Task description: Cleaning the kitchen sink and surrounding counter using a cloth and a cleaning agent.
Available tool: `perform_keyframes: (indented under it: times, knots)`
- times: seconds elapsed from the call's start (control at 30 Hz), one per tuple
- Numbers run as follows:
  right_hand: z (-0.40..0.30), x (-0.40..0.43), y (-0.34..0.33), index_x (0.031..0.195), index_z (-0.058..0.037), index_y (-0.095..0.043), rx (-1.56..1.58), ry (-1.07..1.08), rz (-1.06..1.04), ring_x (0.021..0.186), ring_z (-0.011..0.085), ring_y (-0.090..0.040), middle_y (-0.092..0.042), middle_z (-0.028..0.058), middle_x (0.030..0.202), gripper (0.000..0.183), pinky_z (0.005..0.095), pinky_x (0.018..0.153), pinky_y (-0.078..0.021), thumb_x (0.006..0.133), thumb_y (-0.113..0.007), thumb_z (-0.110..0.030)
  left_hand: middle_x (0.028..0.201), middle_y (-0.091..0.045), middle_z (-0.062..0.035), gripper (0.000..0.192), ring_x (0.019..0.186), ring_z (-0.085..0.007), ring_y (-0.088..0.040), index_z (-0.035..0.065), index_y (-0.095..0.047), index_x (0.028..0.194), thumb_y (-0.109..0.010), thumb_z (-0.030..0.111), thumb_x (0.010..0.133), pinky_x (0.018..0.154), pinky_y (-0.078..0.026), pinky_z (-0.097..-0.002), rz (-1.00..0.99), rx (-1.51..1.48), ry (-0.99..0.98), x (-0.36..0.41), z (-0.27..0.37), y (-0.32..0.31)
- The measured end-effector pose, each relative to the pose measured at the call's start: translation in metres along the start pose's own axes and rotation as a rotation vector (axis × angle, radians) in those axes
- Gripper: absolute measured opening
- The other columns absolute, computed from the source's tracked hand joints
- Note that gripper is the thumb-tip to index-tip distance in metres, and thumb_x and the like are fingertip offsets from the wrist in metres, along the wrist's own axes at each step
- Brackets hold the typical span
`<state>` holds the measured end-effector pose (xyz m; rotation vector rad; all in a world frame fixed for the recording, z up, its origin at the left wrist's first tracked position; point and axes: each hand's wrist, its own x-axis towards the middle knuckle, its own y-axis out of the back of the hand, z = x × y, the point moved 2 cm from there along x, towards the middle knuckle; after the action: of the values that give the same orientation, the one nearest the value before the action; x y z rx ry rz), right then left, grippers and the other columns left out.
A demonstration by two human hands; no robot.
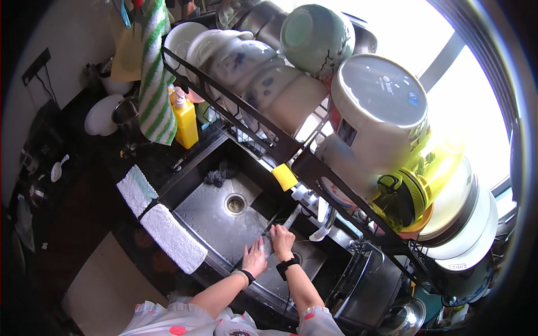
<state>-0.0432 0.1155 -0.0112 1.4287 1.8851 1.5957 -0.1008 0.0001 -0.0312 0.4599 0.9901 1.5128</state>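
Note:
Both my hands are over the double-bowl metal sink, close to the divider between its basins. My left hand lies palm down with its fingers stretched out and the thumb apart; the fingers look wet. Just right of it, my right hand has bent fingers pointing toward the divider. Whether anything small sits in those fingers is hidden. A drain shows in the left basin, with a dark mesh scrubber in its far corner. Beyond my right hand stands the faucet, with a yellow piece beside it.
A black dish rack with stacked bowls and a large white container overhangs the sink's far side. White towels drape the near edge. A yellow pump bottle and striped green towel are at left.

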Motion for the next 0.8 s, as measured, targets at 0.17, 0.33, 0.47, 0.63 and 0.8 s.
perform_keyframes:
  times: [0.17, 0.33, 0.47, 0.63, 0.8]
  knots:
    - [-0.045, -0.033, 0.011, 0.057, -0.0042, -0.049, 0.189, -0.084, -0.071, 0.049, 0.0348, -0.053, -0.05, 0.0176, 0.052, 0.032, 0.0417, 0.046, -0.0414, 0.073, -0.062, -0.029, 0.137, -0.024, -0.0175, 0.08, 0.127, -0.0258, -0.025, -0.0021, -0.011, 0.133, -0.058, 0.024, 0.073, 0.102, -0.017, -0.0504, 0.133, 0.014, -0.022, 0.003, -0.024, -0.021]
    - [0.0, -0.004, -0.016, 0.059, -0.0073, -0.052, -0.033, -0.032, 0.007, 0.047, 0.0287, -0.055, -0.056, 0.0133, 0.056, 0.022, 0.038, 0.043, -0.0438, 0.076, -0.056, -0.02, 0.132, -0.03, -0.0218, 0.081, 0.123, -0.0291, -0.03, -0.0072, -0.013, 0.131, -0.06, 0.02, 0.071, 0.1, -0.022, -0.0496, 0.033, -0.046, -0.025, -0.002, 0.001, 0.007]
    - [0.0, 0.002, -0.018, 0.053, -0.0061, -0.05, 0.015, 0.017, 0.001, 0.044, 0.0296, -0.053, -0.052, 0.014, 0.051, 0.026, 0.0386, 0.042, -0.0414, 0.074, -0.058, -0.02, 0.133, -0.029, -0.0193, 0.08, 0.124, -0.0254, -0.03, -0.0061, -0.013, 0.132, -0.06, 0.018, 0.07, 0.1, -0.023, -0.0483, 0.026, -0.05, -0.009, -0.002, 0.001, 0.008]
    - [-0.009, -0.02, -0.015, 0.051, -0.007, -0.046, 0.095, -0.032, 0.038, 0.046, 0.0298, -0.053, -0.051, 0.0136, 0.051, 0.026, 0.0385, 0.043, -0.0412, 0.073, -0.057, -0.016, 0.133, -0.029, -0.0195, 0.084, 0.124, -0.0267, -0.03, -0.0056, -0.014, 0.131, -0.063, 0.02, 0.069, 0.1, -0.024, -0.0475, 0.095, -0.08, 0.024, 0.005, -0.009, -0.003]
    - [0.007, 0.01, -0.012, 0.053, -0.006, -0.05, -0.056, -0.028, -0.033, 0.046, 0.0307, -0.054, -0.053, 0.0151, 0.052, 0.026, 0.0389, 0.043, -0.0424, 0.075, -0.055, -0.018, 0.132, -0.031, -0.019, 0.084, 0.123, -0.0271, -0.031, -0.0057, -0.013, 0.131, -0.063, 0.019, 0.068, 0.099, -0.024, -0.0479, 0.043, -0.055, -0.043, -0.006, -0.004, 0.002]
